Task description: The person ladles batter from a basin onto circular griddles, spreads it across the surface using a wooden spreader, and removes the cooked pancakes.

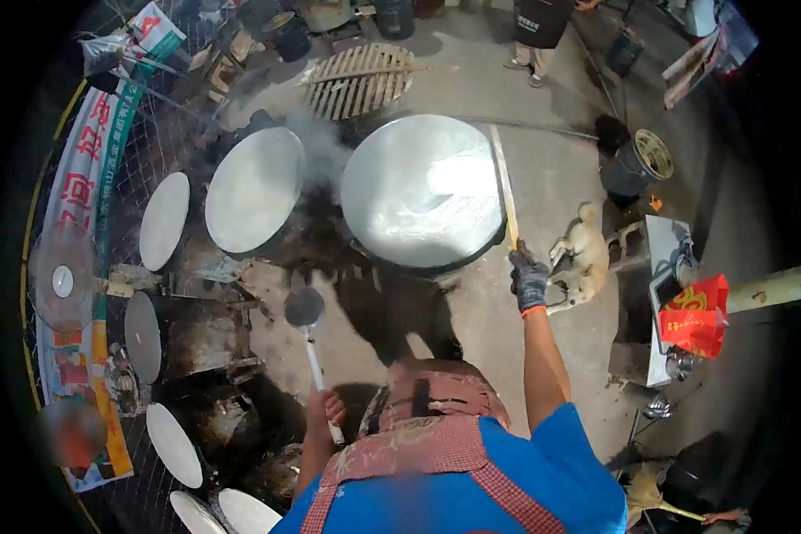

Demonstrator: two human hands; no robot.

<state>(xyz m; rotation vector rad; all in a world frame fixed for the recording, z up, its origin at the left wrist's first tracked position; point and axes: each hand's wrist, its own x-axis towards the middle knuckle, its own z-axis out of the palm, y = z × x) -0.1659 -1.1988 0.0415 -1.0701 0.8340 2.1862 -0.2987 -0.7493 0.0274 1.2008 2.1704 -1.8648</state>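
Observation:
My left hand (331, 408) is bare and wrapped round the white handle of a ladle (305, 307), whose dark round bowl points away from me. My right hand (529, 283), in a dark grey glove with an orange cuff, grips a long pale wooden stick (505, 191). The stick stretches forward along the right edge of a large round pan (418, 191). The pan's contents look pale and shiny, and light reflects off them. Whether the stick touches the rim I cannot tell.
Several round pale-topped vessels (254, 190) line the left, with steam between. A dog (586, 258) is close right of my gloved hand. A bucket (632, 169), a table with a red bag (696, 316) and a wooden grate (360, 82) surround. A person (541, 27) stands ahead.

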